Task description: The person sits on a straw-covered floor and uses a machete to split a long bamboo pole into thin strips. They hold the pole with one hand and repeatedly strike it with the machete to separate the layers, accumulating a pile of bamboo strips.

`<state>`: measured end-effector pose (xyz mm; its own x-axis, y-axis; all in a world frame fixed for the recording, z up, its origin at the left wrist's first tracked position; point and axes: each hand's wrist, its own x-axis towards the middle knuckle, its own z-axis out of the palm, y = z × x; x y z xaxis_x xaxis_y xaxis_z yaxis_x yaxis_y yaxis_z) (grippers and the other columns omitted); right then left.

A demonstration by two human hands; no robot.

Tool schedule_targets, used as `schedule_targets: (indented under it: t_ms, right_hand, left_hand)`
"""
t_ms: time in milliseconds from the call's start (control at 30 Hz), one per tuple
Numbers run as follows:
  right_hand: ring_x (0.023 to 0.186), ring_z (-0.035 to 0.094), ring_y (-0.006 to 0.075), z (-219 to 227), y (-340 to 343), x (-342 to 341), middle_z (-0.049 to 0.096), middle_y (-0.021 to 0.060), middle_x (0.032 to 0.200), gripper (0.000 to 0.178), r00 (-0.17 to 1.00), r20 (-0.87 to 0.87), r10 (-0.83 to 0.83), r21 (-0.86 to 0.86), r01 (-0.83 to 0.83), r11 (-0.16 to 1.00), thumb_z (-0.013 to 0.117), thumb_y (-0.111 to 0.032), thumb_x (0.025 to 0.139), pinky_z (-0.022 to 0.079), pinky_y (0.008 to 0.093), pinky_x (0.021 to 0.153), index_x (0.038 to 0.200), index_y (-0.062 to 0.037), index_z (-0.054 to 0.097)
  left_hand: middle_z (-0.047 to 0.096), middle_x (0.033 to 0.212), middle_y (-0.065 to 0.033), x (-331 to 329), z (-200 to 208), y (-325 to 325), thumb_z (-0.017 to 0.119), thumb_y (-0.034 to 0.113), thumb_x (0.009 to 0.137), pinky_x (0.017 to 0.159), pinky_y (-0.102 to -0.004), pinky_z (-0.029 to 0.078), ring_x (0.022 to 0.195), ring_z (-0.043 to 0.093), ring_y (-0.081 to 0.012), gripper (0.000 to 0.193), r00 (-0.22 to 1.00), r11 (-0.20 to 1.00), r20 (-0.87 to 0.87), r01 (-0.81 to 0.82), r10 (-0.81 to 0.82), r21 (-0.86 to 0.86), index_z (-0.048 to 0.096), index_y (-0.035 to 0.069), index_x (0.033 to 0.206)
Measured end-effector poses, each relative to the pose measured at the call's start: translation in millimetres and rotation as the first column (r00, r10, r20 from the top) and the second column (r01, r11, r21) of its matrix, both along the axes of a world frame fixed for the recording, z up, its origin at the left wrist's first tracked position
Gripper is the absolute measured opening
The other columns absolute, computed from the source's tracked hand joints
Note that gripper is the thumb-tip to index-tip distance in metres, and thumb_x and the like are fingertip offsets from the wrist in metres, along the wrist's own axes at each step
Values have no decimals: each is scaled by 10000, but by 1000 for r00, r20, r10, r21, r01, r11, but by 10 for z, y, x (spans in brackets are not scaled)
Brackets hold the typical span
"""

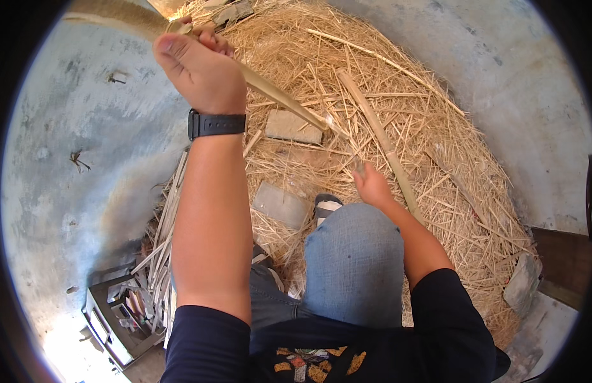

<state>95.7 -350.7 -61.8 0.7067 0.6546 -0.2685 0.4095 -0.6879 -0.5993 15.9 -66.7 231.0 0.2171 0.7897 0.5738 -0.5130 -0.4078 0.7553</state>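
My left hand (pixel 203 70), with a black watch strap at the wrist, is raised at the upper left and closed around a long bamboo pole (pixel 273 92). The pole slants from the upper left corner down toward the middle, where its lower end lies above the straw. My right hand (pixel 372 185) is closed beside my bent knee, near that end. It grips a slim tool that looks like a knife (pixel 358 167), pointing toward the pole's end; its blade is hard to make out.
Bamboo shavings (pixel 436 147) cover the floor. Another bamboo piece (pixel 379 134) lies right of the pole, and two flat bricks (pixel 294 126) (pixel 281 205) lie near my foot. Strips (pixel 168 236) lean along the left wall beside a box of items (pixel 127 313). A stone (pixel 523 284) sits at the right.
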Motion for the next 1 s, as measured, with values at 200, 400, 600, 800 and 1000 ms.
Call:
schedule_targets:
  t_ms: [200,400,600,800,1000]
  right_hand:
    - [827,692,410,272,68,78,691,251,922,426,997,-76,10,-152,-21,988,615,-339,961,539,494,752,1196,13,564]
    - [794,698,391,232,66,15,689,259,887,439,991,28,-128,334,111,936,616,-335,962,539,481,726,1206,26,561]
    - [953,697,372,87,233,190,699,238,1034,527,886,-455,-89,-198,-3,980,622,-366,960,547,455,833,1247,68,542]
    - [973,660,345,-18,-104,258,686,212,1009,467,947,-305,-100,-59,86,995,631,-417,943,500,442,877,1142,5,613]
    - [883,673,326,231,-308,245,688,191,908,434,972,-233,-22,1,22,1000,633,-425,940,510,432,797,1112,-26,636]
  left_hand:
    - [430,772,-24,-80,-5,-8,333,674,993,611,-296,386,639,403,-118,613,1000,999,19,-4,5,-53,419,90,1159]
    - [424,771,-28,-106,-28,-114,314,701,983,621,-310,390,659,404,-131,667,1000,999,-22,-23,22,-28,421,72,1178]
    - [440,752,-27,-228,13,-251,292,780,929,624,-326,400,639,405,-138,774,999,998,-46,14,-16,-58,415,66,1203]
    - [448,741,-9,-565,544,-375,313,807,903,603,-320,361,629,395,-140,764,1000,994,27,-3,0,110,480,106,1159]
    - [379,782,8,-1649,1143,-96,315,695,980,598,-285,294,635,343,-113,659,901,866,-47,429,-432,258,618,138,1160]
